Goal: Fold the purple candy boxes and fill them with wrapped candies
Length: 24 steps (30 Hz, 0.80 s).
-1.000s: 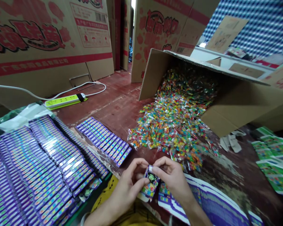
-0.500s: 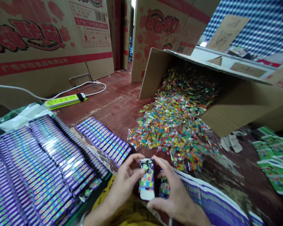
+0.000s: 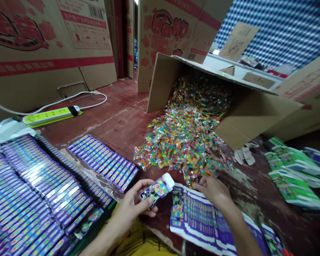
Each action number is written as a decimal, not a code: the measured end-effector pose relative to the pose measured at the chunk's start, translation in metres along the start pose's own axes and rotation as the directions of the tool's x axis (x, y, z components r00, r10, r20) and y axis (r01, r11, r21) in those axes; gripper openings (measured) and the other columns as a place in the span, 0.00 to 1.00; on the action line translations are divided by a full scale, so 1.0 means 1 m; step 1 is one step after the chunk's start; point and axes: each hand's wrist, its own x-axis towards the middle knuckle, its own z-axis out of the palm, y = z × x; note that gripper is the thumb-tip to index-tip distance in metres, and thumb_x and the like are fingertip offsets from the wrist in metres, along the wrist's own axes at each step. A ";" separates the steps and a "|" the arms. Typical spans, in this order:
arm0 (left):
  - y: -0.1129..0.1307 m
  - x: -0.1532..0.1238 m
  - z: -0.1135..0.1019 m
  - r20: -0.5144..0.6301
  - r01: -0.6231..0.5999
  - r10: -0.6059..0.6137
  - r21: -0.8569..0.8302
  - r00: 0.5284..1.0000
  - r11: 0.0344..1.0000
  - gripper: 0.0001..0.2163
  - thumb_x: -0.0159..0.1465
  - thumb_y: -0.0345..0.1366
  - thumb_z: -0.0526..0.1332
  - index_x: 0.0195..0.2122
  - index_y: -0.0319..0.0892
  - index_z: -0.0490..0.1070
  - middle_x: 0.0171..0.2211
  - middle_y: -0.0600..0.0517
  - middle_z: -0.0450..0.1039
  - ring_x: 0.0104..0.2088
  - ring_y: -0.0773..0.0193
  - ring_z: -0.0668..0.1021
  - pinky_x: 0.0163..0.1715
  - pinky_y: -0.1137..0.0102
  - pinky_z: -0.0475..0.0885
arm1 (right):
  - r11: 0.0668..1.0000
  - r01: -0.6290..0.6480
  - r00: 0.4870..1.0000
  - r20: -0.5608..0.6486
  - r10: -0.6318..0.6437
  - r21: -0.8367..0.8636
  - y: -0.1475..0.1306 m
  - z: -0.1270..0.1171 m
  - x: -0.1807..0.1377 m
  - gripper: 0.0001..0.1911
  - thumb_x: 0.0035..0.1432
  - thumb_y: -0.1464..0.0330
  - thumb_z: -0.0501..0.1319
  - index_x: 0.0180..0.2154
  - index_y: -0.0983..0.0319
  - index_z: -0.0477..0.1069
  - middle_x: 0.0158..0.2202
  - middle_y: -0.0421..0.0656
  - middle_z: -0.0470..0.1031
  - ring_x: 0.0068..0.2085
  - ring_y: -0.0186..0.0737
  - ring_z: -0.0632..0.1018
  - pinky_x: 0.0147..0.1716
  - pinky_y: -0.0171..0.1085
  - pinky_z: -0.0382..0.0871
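Purple candy carton (image 3: 158, 188) grasped in left hand (image 3: 138, 203) by near edge of red table (image 3: 117, 117); keep white end (image 3: 169, 180) toward candy packets (image 3: 178, 142), right hand (image 3: 214, 190) there, grip unclear.

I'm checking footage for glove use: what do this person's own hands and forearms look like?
The left hand and right hand are bare, without gloves. The visible forearms show no sleeves. Yellow cloth with dark markings, apparently clothing, appears at the picture's lower edge.

The head-worn camera looks forward and down, near the reddish surface (image 3: 120, 119).
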 end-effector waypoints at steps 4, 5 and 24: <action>-0.002 0.003 -0.001 0.048 0.032 -0.030 -0.029 0.998 0.999 0.21 0.57 0.42 0.69 0.49 0.40 0.69 0.35 0.50 0.73 0.34 0.60 0.78 0.35 0.66 0.77 | 0.997 0.019 1.000 0.017 -0.020 0.071 -0.004 0.009 0.007 0.16 0.49 0.55 0.65 0.20 0.58 0.70 0.21 0.41 0.76 0.25 0.41 0.76 0.23 0.34 0.55; -0.003 0.004 -0.002 0.055 0.018 -0.017 -0.018 0.998 1.000 0.20 0.57 0.42 0.69 0.47 0.41 0.70 0.35 0.50 0.73 0.35 0.60 0.77 0.35 0.66 0.77 | 0.995 0.034 0.999 0.016 -0.036 0.099 -0.003 0.010 0.008 0.15 0.50 0.55 0.64 0.20 0.58 0.70 0.22 0.40 0.76 0.25 0.41 0.76 0.23 0.34 0.57; -0.002 -0.002 0.015 0.109 -0.291 0.273 0.490 0.956 0.822 0.13 0.64 0.35 0.61 0.50 0.46 0.75 0.44 0.48 0.78 0.46 0.54 0.77 0.48 0.68 0.69 | 0.725 0.689 0.712 -0.207 -0.671 0.018 -0.103 -0.046 -0.055 0.10 0.66 0.68 0.56 0.31 0.58 0.71 0.30 0.43 0.74 0.33 0.41 0.74 0.36 0.38 0.67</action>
